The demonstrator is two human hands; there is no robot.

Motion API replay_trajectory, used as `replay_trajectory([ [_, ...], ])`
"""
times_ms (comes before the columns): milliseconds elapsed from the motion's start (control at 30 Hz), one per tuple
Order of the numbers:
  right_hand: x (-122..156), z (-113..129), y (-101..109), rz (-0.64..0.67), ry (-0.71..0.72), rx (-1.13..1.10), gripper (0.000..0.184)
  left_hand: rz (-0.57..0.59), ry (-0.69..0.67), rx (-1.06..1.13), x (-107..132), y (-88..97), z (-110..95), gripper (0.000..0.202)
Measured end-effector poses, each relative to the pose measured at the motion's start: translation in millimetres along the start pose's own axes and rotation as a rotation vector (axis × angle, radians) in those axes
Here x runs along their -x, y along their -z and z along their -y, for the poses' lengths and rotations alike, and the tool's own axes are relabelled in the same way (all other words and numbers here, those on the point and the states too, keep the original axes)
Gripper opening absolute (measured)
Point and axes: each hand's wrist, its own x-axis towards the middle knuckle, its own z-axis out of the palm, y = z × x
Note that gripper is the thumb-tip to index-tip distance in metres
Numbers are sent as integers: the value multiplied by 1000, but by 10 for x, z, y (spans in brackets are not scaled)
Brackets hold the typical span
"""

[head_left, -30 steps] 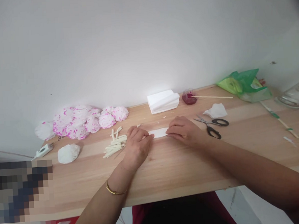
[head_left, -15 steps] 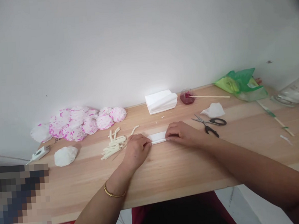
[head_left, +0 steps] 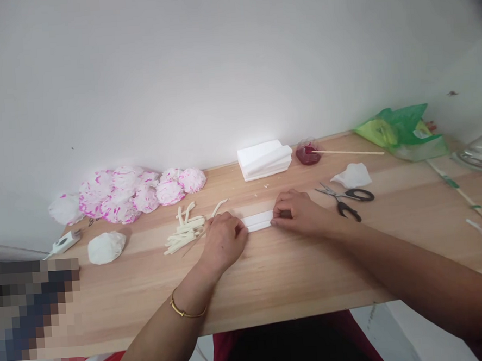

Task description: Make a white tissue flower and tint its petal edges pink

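A narrow folded strip of white tissue paper (head_left: 259,222) lies on the wooden table between my two hands, with a lengthwise crease along it. My left hand (head_left: 225,240) pinches its left end, fingers closed. At the right end, my right hand (head_left: 294,214) grips the paper between thumb and curled fingers. Just left of my left hand is a loose pile of cream-coloured twisted strips (head_left: 186,232). Black-handled scissors (head_left: 344,197) lie partly spread to the right of my right hand. The fingertips hide both ends of the paper.
Behind stand a stack of white tissues (head_left: 264,161) and a small bowl of red liquid (head_left: 308,153) with a stick. Pink-tipped white paper balls (head_left: 119,193) line the back left. A white bundle (head_left: 106,247), crumpled tissue (head_left: 353,175) and green plastic bag (head_left: 405,129) also lie there.
The near edge of the tissue paper, raised as a thin fold before, now lies as a flatter, wider band. My hands remain at its two ends. The view has shifted slightly.
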Motion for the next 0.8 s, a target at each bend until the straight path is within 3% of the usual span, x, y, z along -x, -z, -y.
replay_trajectory([
  [433,-76,67,30,33,-153,-2,12,59,134,62,-80,19,-41,4],
  [633,-69,73,54,53,-126,-40,4,57,110,163,-112,-16,29,19],
  [800,-44,56,56,63,-70,-56,12,54,70,128,-83,-39,65,23],
])
